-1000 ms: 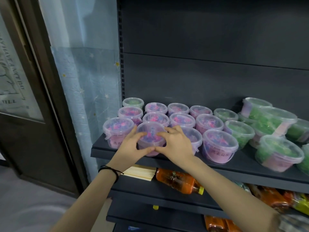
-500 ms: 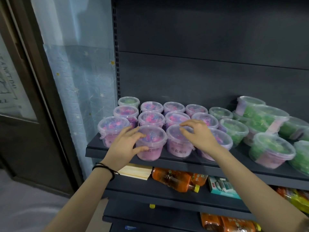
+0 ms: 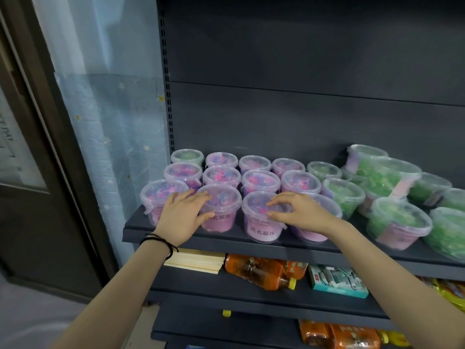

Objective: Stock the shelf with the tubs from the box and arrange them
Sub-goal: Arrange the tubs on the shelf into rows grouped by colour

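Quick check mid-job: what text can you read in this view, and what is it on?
"洗衣凝珠": white label on the labelled pink tub held by the right hand.
Second pink tub, held by the left hand: label partly covered and blurred, seemingly the same.
Door sign: blurred, unreadable.
Teal box and orange bottles below: print too small.

tubs [image 3: 260,181] sit in rows on the shelf [image 3: 226,244], a few stacked at 3 o'clock, bottles [image 3: 254,269] underneath at 6.
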The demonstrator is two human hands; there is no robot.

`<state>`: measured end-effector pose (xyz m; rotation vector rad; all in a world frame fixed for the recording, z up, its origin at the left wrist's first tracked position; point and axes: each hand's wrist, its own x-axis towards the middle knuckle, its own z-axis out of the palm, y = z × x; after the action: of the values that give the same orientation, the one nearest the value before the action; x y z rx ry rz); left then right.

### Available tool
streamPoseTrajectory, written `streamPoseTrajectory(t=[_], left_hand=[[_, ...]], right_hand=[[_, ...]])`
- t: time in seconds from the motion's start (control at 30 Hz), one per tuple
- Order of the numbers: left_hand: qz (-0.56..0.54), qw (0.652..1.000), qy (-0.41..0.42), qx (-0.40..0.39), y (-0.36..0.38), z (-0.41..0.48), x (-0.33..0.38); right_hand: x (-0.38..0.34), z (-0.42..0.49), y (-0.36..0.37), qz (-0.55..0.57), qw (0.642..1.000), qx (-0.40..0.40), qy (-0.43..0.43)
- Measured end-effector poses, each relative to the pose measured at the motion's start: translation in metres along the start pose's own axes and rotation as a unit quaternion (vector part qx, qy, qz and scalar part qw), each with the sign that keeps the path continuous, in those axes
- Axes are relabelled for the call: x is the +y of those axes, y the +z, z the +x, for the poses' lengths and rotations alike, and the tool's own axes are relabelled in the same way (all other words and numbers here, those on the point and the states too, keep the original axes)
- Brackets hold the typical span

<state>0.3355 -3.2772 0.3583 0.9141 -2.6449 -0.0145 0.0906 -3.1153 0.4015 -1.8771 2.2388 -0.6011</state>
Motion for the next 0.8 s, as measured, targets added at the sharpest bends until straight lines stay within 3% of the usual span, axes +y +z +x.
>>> streamPoseTrajectory(t=[0.27, 0.43, 0.57, 0.7, 0.8], left_hand=[[-0.032, 0.999, -0.007, -0.032, -0.006, 0.011, -0.006], [-0.053, 0.998, -0.008, -0.039, -0.014, 0.042, 0.01], [-0.088, 0.991, 0.047, -0.085, -0.012, 0.068, 0.04], [-0.098, 0.98, 0.096, -0.143, 0.006, 0.082, 0.053], [-0.129, 0.981, 0.088, -0.117, 0.014, 0.082, 0.05]], right_hand=[[0.008, 0.012, 0.001, 0.017, 1.0, -0.006, 0.01], [0.016, 0.052, -0.016, 0.077, 0.993, 0.068, 0.056], [0.034, 0.105, -0.027, 0.105, 0.99, -0.042, 0.08], [0.035, 0.145, -0.028, 0.002, 0.975, -0.215, 0.059], [0.035, 0.161, -0.024, -0.045, 0.974, -0.213, 0.063]])
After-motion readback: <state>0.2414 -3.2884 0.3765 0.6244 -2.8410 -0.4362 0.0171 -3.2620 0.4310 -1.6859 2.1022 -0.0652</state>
